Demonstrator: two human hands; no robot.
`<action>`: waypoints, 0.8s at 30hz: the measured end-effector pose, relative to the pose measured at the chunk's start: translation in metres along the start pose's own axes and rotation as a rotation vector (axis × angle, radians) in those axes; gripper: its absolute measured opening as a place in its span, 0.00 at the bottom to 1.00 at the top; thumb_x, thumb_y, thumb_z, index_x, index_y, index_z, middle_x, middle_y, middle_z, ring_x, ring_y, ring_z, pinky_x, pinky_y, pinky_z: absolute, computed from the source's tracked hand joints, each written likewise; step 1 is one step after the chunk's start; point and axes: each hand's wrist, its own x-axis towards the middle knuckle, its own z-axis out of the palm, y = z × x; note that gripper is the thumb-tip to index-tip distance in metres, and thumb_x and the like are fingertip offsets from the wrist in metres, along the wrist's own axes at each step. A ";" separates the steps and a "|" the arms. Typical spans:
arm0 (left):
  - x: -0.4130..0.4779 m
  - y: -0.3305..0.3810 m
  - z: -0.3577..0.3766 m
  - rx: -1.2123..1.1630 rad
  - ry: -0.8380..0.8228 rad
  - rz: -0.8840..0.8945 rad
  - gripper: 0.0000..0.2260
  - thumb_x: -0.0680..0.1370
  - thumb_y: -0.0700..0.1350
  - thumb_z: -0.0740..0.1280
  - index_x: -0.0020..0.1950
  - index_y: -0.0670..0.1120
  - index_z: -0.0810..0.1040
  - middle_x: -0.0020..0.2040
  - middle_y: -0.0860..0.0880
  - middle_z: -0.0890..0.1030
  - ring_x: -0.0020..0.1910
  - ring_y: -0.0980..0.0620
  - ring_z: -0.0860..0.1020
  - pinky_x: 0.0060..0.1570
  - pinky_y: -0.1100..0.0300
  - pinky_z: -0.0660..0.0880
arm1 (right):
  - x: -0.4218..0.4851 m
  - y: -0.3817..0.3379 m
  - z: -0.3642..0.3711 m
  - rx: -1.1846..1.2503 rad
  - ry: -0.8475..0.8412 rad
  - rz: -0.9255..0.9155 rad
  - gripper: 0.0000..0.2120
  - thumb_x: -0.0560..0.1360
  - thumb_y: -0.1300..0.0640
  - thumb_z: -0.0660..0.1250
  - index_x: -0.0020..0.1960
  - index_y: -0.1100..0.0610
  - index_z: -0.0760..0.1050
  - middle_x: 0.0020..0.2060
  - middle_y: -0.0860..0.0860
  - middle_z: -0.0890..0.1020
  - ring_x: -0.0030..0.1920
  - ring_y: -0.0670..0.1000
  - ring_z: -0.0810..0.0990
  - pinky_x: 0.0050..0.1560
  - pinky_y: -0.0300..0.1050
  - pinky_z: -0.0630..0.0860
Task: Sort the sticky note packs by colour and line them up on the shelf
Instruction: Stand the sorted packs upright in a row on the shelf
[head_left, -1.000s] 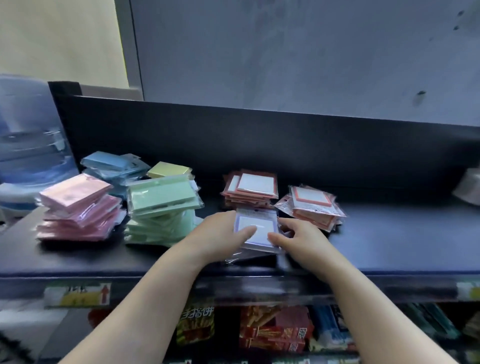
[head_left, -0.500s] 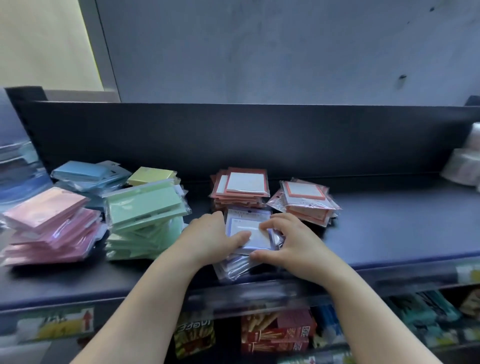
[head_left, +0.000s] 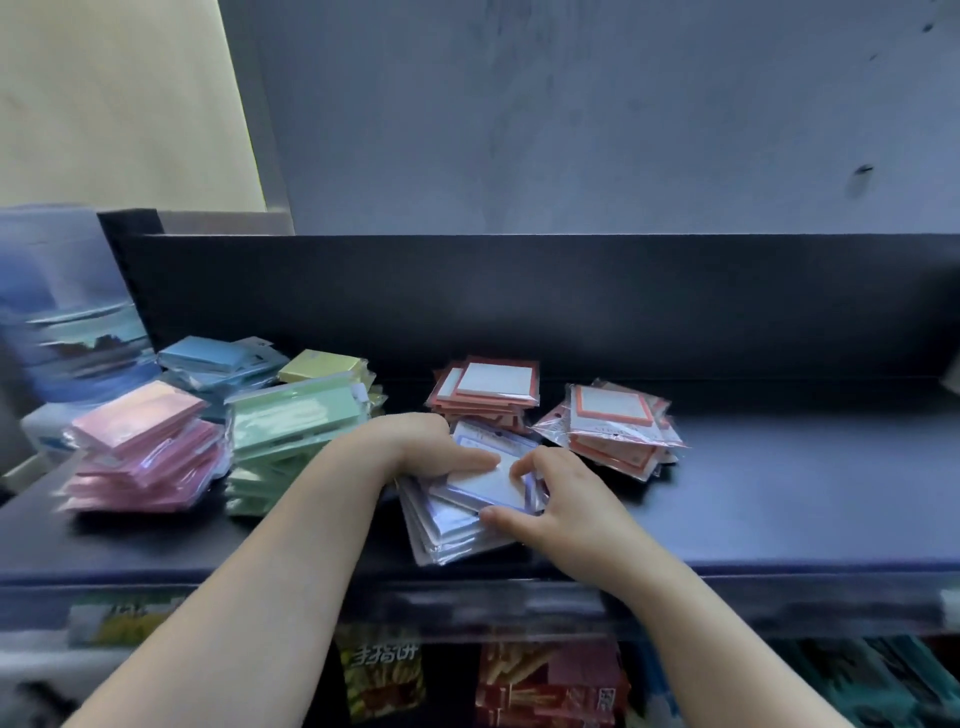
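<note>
The purple-bordered stack (head_left: 452, 527) of sticky note packs lies at the near edge of the dark shelf (head_left: 779, 499), roughly in the middle, its clear wrappers fanned out unevenly. Both hands are on it. The left hand (head_left: 415, 447) curls around the stack's left side with its thumb laid across the top pack, so its grip holds the stack. The right hand (head_left: 566, 501) takes the right side, fingertips bent onto the top pack and thumb pressed against the near edge, also a holding grip.

Just beyond, a red-bordered stack (head_left: 488, 387) sits far, and a looser red-bordered pile (head_left: 615, 426) lies to its right. To the left stand the green stack (head_left: 291, 415), pink stack (head_left: 140, 452), blue packs (head_left: 218, 358) and a yellow pack (head_left: 322, 366). Snack packets (head_left: 550, 680) show below the shelf.
</note>
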 end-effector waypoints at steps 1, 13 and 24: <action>-0.001 0.002 -0.002 -0.001 0.009 -0.004 0.24 0.71 0.69 0.63 0.33 0.48 0.73 0.33 0.53 0.74 0.33 0.53 0.73 0.37 0.58 0.69 | 0.000 0.001 -0.002 0.025 -0.002 0.006 0.22 0.69 0.37 0.69 0.57 0.47 0.70 0.55 0.44 0.72 0.54 0.43 0.70 0.49 0.38 0.66; -0.038 0.000 -0.012 -0.308 0.037 0.020 0.27 0.69 0.65 0.69 0.42 0.40 0.82 0.38 0.47 0.84 0.37 0.49 0.81 0.41 0.55 0.76 | -0.009 0.015 -0.025 0.527 -0.004 0.049 0.33 0.69 0.40 0.71 0.70 0.43 0.63 0.63 0.40 0.72 0.60 0.43 0.75 0.63 0.46 0.72; -0.032 0.126 0.044 -1.251 0.406 0.416 0.23 0.67 0.55 0.73 0.57 0.45 0.75 0.51 0.45 0.84 0.50 0.46 0.83 0.52 0.44 0.79 | -0.028 0.063 -0.099 1.255 0.090 0.124 0.13 0.75 0.61 0.66 0.59 0.59 0.74 0.45 0.52 0.85 0.40 0.50 0.84 0.37 0.42 0.80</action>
